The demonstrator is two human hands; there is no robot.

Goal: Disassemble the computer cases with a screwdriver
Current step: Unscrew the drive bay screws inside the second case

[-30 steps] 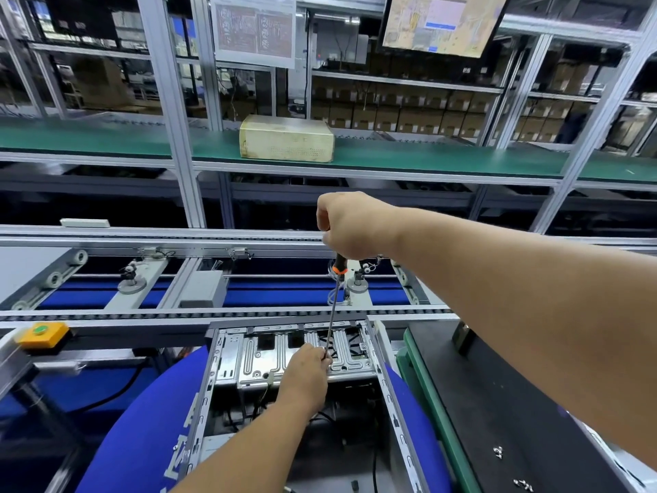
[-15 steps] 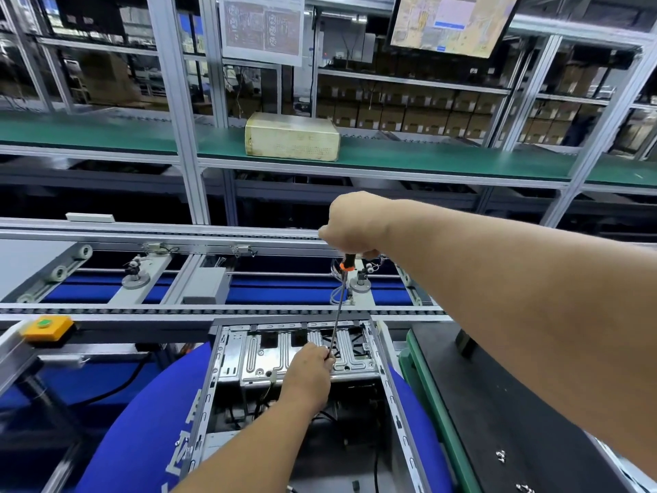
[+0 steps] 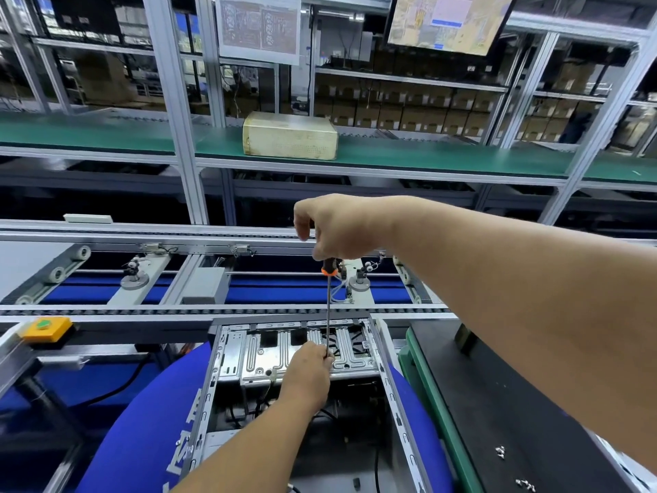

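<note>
Over the open computer case (image 3: 385, 382), we drive a long screwdriver (image 3: 327, 307).
Our right hand (image 3: 332, 227) grips its handle; our left hand (image 3: 307, 364) pinches the shaft near the case's bracket (image 3: 256, 354); tilting could slip the tip off.

I see the open computer case (image 3: 305, 403) resting on a blue cushion (image 3: 142, 421) in front of the conveyor (image 3: 213, 309). To its right, my black counter (image 3: 515, 403) with a green edge carries a few small loose screws (image 3: 500, 452) near its close end. On the green shelf (image 3: 426, 154) beyond lies a yellowed box (image 3: 289, 135).
</note>
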